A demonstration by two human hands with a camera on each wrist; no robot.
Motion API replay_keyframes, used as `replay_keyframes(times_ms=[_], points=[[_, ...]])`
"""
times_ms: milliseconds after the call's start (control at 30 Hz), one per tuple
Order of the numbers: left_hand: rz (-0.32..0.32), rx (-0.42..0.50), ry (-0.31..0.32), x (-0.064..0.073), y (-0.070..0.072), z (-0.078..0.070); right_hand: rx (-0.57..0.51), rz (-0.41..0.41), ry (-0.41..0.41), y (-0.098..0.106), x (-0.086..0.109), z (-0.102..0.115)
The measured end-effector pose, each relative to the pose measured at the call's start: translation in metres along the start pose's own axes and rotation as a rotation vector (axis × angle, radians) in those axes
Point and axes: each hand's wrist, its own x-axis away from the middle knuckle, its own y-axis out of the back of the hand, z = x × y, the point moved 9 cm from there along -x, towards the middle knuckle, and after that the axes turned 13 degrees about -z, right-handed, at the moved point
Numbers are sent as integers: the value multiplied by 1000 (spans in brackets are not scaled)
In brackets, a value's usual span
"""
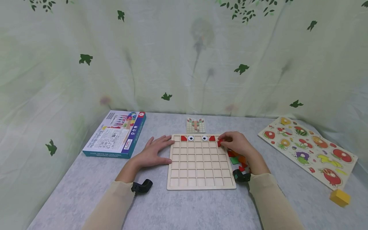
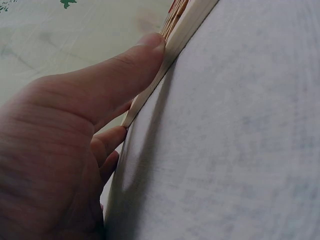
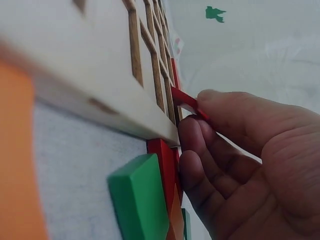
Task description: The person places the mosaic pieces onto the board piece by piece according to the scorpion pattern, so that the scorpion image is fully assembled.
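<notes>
A wooden grid board (image 1: 198,164) lies flat on the table. Along its top row sit two red tiles and two eye tiles (image 1: 190,138), with bare cells between them. My right hand (image 1: 237,142) pinches a red tile (image 3: 186,98) between thumb and fingers at the board's upper right corner; in the right wrist view the tile is tilted over the edge cells. My left hand (image 1: 152,153) rests against the board's left edge, fingers spread, thumb (image 2: 135,65) touching the rim. Beside the right edge, partly under the right hand, lie loose green (image 3: 140,197), red and orange tiles.
A small pattern card (image 1: 196,125) lies behind the board. At the left is a boxed set (image 1: 115,134). To the right, a fruit puzzle board (image 1: 309,148) has a yellow block (image 1: 340,198) at its near corner. A leaf-printed curtain (image 1: 184,57) hangs behind the table.
</notes>
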Motion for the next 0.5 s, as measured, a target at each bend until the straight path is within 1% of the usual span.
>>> replay_keyframes(times_ms=[200,300,500], points=[[1,-4,4,0,-1,1,-1,1,18,-2,-1,0],[-1,-6,3,0,0,1,4,-4,6,-2,-2,-1],[1,-5,12,-1,0,1,8,-8,14,-2,-1,1]])
